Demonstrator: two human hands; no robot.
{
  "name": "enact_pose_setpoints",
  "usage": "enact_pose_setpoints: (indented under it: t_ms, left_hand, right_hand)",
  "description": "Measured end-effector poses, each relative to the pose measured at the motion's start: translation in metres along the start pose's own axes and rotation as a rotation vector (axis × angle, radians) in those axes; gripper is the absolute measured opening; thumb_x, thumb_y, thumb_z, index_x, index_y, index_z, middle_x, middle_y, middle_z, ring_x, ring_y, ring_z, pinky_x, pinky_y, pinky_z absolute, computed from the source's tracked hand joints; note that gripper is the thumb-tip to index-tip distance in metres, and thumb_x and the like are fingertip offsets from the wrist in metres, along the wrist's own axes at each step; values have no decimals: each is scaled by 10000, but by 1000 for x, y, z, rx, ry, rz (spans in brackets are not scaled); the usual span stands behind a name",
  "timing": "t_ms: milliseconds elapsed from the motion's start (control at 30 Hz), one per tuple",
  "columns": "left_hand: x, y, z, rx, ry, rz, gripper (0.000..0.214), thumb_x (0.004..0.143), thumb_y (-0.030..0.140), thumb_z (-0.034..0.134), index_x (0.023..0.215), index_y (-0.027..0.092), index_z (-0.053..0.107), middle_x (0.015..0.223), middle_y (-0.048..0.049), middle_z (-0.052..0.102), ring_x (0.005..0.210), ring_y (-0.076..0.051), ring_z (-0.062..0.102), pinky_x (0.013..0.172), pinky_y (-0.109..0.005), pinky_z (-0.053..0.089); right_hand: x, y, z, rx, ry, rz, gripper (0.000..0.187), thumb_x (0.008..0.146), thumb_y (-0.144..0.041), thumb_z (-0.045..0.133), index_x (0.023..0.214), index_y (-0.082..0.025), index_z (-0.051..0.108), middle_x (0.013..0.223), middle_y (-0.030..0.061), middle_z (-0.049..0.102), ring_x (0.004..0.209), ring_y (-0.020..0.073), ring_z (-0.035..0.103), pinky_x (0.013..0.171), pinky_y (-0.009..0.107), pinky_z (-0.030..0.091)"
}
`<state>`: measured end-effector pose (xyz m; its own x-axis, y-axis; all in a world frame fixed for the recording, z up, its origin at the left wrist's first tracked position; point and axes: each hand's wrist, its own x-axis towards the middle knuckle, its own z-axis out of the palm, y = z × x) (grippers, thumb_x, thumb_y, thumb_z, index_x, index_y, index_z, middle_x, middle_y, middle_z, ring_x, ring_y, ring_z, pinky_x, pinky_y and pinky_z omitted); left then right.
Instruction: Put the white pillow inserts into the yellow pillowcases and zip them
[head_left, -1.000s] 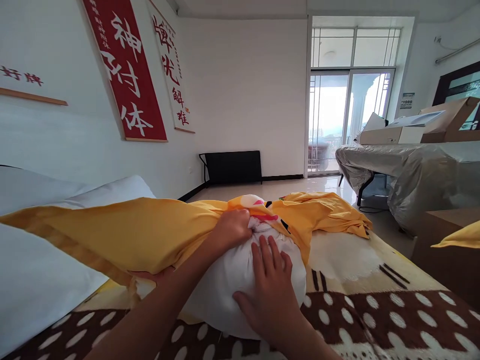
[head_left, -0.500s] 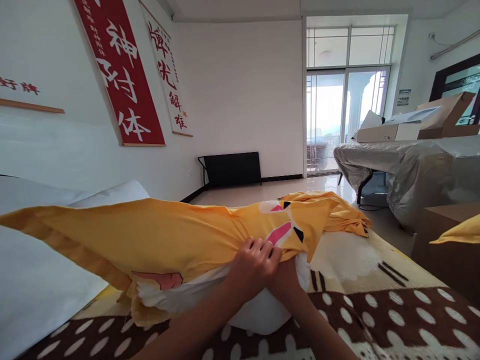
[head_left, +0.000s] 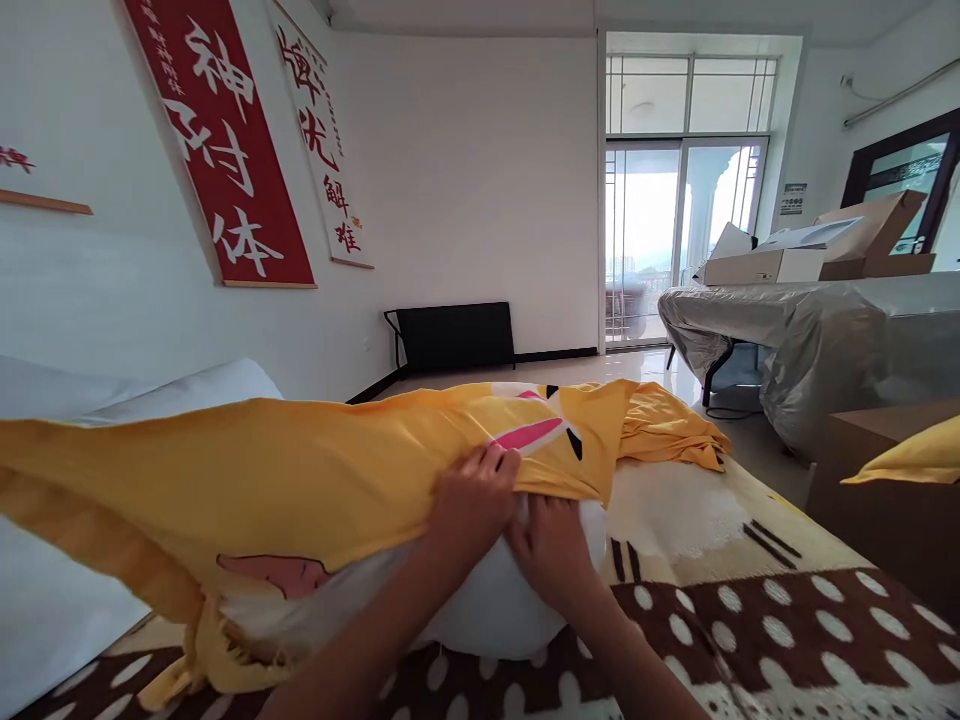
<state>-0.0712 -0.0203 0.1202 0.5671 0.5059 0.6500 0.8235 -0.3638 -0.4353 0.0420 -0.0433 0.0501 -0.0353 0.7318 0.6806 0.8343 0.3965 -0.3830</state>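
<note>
A white pillow (head_left: 495, 610) lies on a patterned blanket in front of me, partly inside a yellow pillowcase (head_left: 300, 470) with a pink and black cartoon print. My left hand (head_left: 472, 500) is closed on the open edge of the yellow pillowcase, on top of the pillow. My right hand (head_left: 551, 545) presses on the white pillow just under that edge, and its fingertips are hidden beneath the cloth. The two hands touch each other.
The brown, cream and yellow dotted blanket (head_left: 750, 620) covers the bed. White pillows (head_left: 187, 385) lie at the left by the wall. A table wrapped in grey plastic (head_left: 810, 340) with cardboard boxes (head_left: 825, 250) stands at the right. A brown box (head_left: 885, 490) sits beside the bed.
The yellow pillowcase has been drawn toward me over more of the white pillow. My right hand went from lying flat on the pillow to tucked under the case's edge.
</note>
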Motion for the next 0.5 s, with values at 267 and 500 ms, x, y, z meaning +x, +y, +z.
enact_pose_setpoints:
  t_ms: [267,500]
  left_hand:
    - [33,-28,-5,-21,-304,-201,221,823,161,394,870,161,610,760,-101,682,700,-252,651,528,-300,328]
    - [39,6,-8,-10,-340,39,187,799,103,419,784,139,602,685,-102,648,665,-249,644,531,-306,338]
  right_hand:
    - [-10,1,-43,-174,-342,343,632,770,-382,639,1275,-28,499,1179,275,595,970,360,642,742,427,502]
    - [5,-1,8,-120,-252,88,556,747,-390,662,1141,-8,573,1018,235,621,973,345,577,838,463,435]
